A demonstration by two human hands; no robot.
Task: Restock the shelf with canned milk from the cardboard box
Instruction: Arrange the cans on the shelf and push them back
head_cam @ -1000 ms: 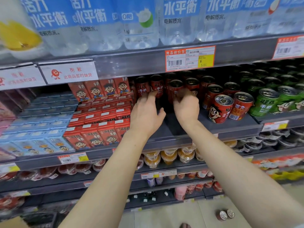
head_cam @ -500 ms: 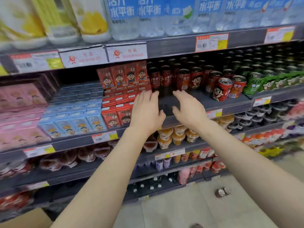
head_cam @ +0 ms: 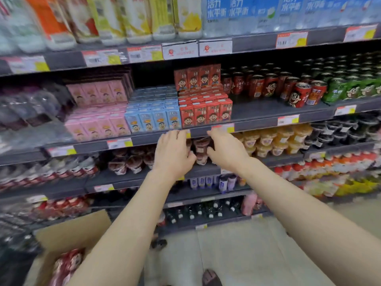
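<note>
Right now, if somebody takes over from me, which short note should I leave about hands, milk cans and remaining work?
Left hand: empty, fingers relaxed, before the shelf edge.
Right hand: the same, empty.
Red milk cans stand at the back of the shelf, bare space in front.
Cardboard box, lower left, holds boxed cans.
Done: back rows stocked.
Left: bring cans from the box, fill the front.

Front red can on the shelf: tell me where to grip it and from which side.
Grip the front red can round its side wall at mid-height, from the front left: bare shelf lies there, another can crowds its right, more cans stand behind.
</note>
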